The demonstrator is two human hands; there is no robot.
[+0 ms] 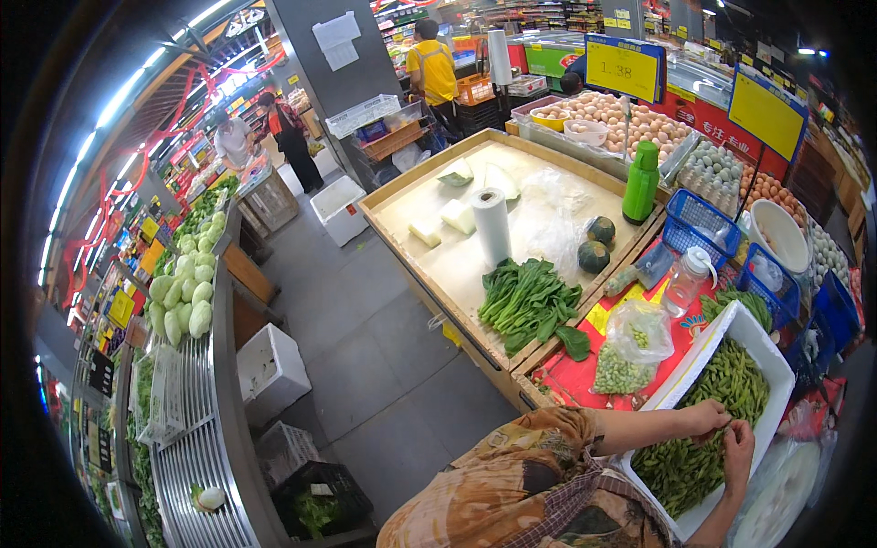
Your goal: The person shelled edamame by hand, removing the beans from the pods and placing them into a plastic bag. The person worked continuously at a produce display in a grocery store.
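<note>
Both of my hands are close together over a white foam box (777, 370) filled with green bean pods (685, 472), which look like soybean pods. My left hand (706, 418) reaches in from the upper side with its fingers bent. Facing it, my right hand (738, 449) comes up from below, thumb and fingers pinched. The fingertips meet on what seems to be a single pod, mostly covered by the fingers. Beside the box, a clear plastic bag (644, 329) rests among shelled green beans (620, 370) on a red cover (565, 380).
A wooden display table (438, 301) holds leafy greens (527, 301), a bag roll (490, 226), cut melon (458, 216) and dark squashes (593, 255). Near the box stand a water jug (687, 281), a green flask (642, 183) and blue baskets (700, 222). Several people are farther off.
</note>
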